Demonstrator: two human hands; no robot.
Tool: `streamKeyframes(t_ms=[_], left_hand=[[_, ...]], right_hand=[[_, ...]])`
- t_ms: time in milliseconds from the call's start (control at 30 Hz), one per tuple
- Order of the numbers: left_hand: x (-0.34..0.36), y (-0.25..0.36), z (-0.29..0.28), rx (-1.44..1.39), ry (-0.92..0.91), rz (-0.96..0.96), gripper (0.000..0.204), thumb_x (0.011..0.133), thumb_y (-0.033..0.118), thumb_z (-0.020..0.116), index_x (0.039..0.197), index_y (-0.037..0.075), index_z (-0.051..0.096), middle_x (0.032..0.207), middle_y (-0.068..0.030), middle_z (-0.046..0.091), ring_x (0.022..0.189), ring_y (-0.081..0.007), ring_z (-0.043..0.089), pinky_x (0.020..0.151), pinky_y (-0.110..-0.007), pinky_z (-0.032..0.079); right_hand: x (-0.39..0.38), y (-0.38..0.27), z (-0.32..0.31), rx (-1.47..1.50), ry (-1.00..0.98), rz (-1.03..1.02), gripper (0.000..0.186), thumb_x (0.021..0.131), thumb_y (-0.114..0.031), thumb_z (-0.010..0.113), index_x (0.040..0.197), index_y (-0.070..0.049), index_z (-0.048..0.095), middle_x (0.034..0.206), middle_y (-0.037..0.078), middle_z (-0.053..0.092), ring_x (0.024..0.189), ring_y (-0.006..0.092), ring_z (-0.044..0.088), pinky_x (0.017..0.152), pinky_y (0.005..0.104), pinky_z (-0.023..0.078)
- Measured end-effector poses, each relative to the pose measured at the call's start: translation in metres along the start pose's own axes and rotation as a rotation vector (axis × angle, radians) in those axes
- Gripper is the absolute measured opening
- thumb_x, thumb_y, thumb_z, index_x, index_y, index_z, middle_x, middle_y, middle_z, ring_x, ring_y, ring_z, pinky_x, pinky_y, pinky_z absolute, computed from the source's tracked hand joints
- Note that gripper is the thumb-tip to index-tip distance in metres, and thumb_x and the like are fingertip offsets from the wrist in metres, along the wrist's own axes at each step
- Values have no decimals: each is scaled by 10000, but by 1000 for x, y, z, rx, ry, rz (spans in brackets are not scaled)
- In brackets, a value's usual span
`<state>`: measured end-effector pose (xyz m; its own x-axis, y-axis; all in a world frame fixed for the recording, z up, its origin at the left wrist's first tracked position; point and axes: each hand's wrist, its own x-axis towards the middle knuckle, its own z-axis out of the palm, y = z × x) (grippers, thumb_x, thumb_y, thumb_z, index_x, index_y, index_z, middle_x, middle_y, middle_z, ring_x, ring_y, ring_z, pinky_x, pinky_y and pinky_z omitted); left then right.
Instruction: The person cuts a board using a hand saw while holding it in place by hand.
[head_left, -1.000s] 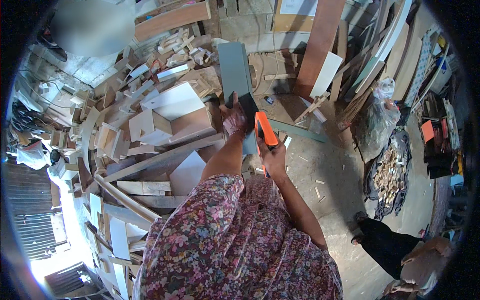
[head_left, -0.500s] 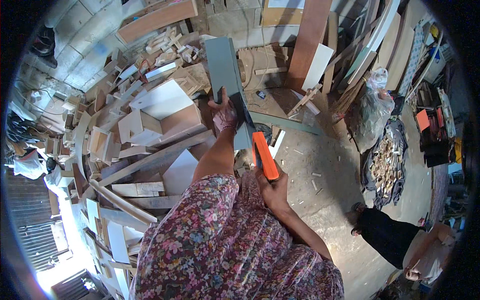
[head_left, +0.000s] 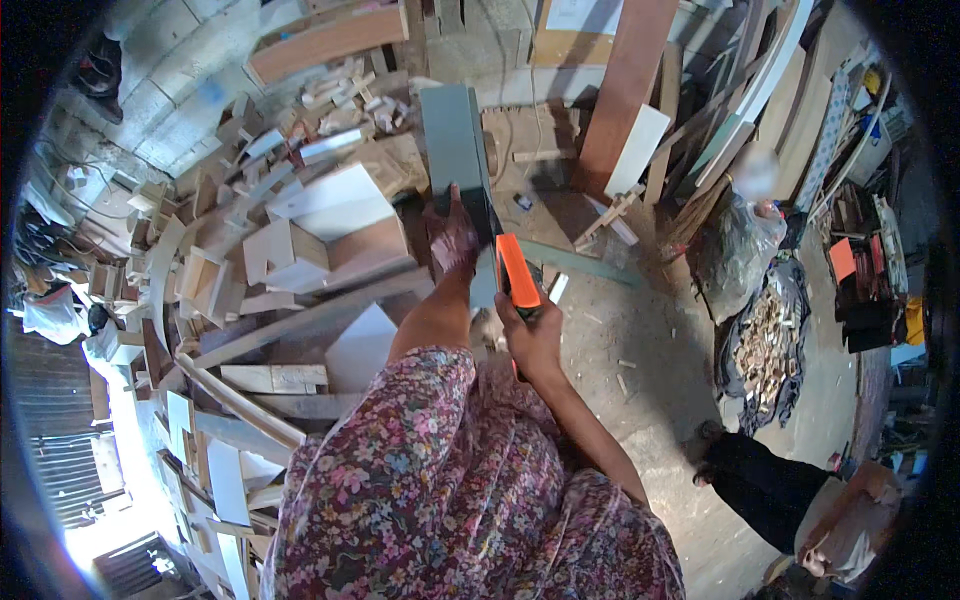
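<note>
A long grey-green board (head_left: pixel 452 130) stretches away in front of me. My left hand (head_left: pixel 452 238) grips it near its closer end, one finger pointing along its face and the others at its left edge. In my right hand (head_left: pixel 533 338) is a handsaw with an orange handle (head_left: pixel 517 272). Its dark, narrow-looking blade runs forward along the board's right side. Where the teeth meet the board cannot be made out. Below my hands, a floral garment covers my lap and hides what supports the board's lower end.
Wood offcuts and white panels (head_left: pixel 340 205) are heaped on the left. Tall planks (head_left: pixel 635 90) lean at the back right. A clear plastic bag (head_left: pixel 740 250) stands by a dark cloth heaped with wood scraps (head_left: pixel 768 345). Another person in dark trousers (head_left: pixel 755 480) is at lower right.
My right hand and the saw have moved forward and slightly left along the board. My left hand keeps its hold, with its fingers slightly shifted. The whole view has tilted a little.
</note>
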<state>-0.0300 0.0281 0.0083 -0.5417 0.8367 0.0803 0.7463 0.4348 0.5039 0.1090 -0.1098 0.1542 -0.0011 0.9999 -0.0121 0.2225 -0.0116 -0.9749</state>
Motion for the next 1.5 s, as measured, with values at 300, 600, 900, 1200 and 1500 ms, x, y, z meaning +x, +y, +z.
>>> streamKeyframes(t_ms=[300, 600, 900, 1200, 1500], left_hand=[[-4, 17, -21, -119, -45, -19, 491, 869, 286, 421, 1337, 335, 282, 1089, -259, 388, 958, -417, 507, 754, -454, 444], [-11, 22, -18, -195, 119, 120, 485, 862, 249, 414, 1320, 354, 293, 1002, -232, 389, 812, -409, 531, 672, -484, 450], [-7, 15, -16, -125, -115, -43, 509, 866, 223, 410, 1340, 351, 275, 1109, -294, 397, 926, -411, 516, 751, -454, 445], [-7, 26, -5, -173, 5, 51, 467, 857, 234, 439, 1308, 316, 349, 1015, -224, 404, 860, -388, 536, 713, -449, 447], [-10, 10, -12, -18, 143, 93, 491, 858, 263, 422, 1329, 333, 303, 987, -234, 405, 863, -394, 527, 705, -463, 456]], right_hand=[[-50, -8, -29, 82, -58, 58, 253, 798, -73, 565, 1029, 24, 532, 759, 48, 576, 694, 100, 507, 634, 273, 435], [46, 54, 6, 139, -96, 171, 121, 787, -93, 575, 857, 1, 547, 602, 69, 536, 583, 125, 464, 551, 291, 409], [-45, -19, -32, 166, -39, 89, 151, 824, -114, 557, 909, 10, 545, 595, -35, 452, 532, 43, 401, 471, 227, 332], [30, 55, -2, 145, -14, 87, 223, 779, -115, 598, 963, 2, 555, 696, 50, 558, 668, 99, 510, 586, 276, 423], [-32, -5, -27, 2, -75, 146, 248, 781, -126, 589, 976, 23, 554, 779, 127, 612, 741, 130, 558, 671, 288, 444]])
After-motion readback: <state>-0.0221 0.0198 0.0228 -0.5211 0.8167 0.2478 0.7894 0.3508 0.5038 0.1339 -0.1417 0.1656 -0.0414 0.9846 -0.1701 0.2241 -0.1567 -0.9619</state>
